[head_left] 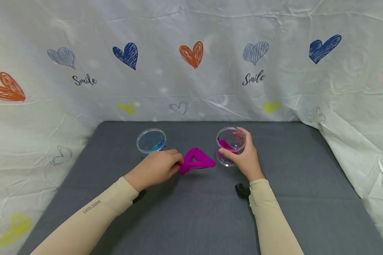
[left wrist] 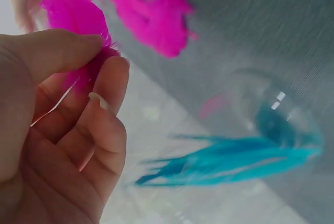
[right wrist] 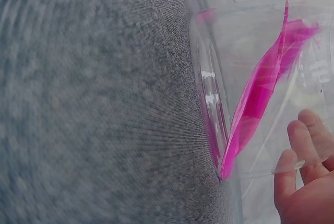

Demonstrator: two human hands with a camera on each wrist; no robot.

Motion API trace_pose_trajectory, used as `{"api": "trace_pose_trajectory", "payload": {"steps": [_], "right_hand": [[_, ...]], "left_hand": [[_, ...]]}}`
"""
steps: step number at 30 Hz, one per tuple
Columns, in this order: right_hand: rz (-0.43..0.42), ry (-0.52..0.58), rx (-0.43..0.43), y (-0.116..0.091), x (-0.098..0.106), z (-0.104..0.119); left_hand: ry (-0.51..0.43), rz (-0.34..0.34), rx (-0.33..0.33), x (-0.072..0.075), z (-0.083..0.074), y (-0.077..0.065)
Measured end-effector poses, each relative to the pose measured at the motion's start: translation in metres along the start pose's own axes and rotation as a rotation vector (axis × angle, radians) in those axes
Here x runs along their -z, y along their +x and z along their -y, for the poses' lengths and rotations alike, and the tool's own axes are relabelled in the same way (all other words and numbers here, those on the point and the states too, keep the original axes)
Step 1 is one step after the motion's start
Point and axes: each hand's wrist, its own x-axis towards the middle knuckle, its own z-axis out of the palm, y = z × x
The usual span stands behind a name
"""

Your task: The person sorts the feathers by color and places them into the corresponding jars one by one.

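Note:
In the left wrist view, my left hand pinches a magenta feather between thumb and fingertips. Beside it in the head view lie more magenta feathers on the dark cloth, in the space between the two hands. My right hand grips a clear plastic cup, with the thumb on the near side and fingers round the far side. Inside that cup a magenta feather leans against the wall. Just beyond the left hand stands a second clear cup holding blue feathers.
A dark grey cloth covers the table. Behind and at both sides hangs a white curtain printed with hearts and lettering. A black strap sits at the right wrist.

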Motion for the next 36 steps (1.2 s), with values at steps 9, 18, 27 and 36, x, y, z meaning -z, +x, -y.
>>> {"api": "trace_pose_trajectory", "payload": {"steps": [9,18,27,36], "right_hand": [[-0.006,0.017,0.008,0.001,-0.003,-0.002],[-0.013,0.02,0.005,0.0,-0.002,-0.001],[-0.01,0.019,0.002,0.001,-0.001,-0.002],[0.003,0.023,-0.004,0.003,0.0,-0.003]], "left_hand": [[0.049,-0.114,-0.043,0.044,0.001,0.022],[0.096,-0.123,-0.086,0.068,-0.008,0.057],[0.128,-0.117,-0.124,0.062,-0.023,0.086],[0.164,-0.052,-0.122,0.054,-0.035,0.109]]}}
